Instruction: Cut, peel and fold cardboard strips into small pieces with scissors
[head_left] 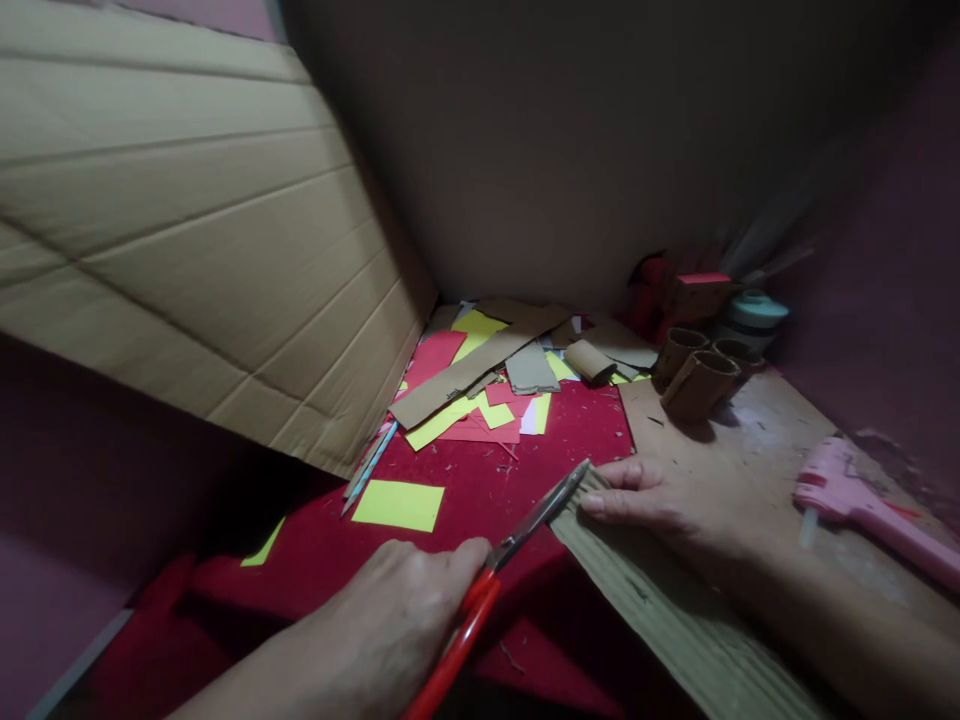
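My left hand (409, 615) is closed around the red handles of a pair of scissors (471, 610). Their metal blades reach up and to the right, meeting the far end of a long corrugated cardboard strip (667, 610). That end is pinched between the thumb and fingers of my right hand (634, 492), close to the blade tips. From there the strip slants down toward the bottom right of the view, partly under my right forearm. Beneath the hands lies a red cloth surface (517, 490) sprinkled with small scraps.
A large cardboard sheet (202, 220) leans at the left. Farther back lie paper and cardboard scraps (480, 380). A yellow paper piece (399, 505) and a pencil (369, 470) are nearer. Cardboard tubes (701, 388) and a pink glue gun (862, 500) stand or lie at the right.
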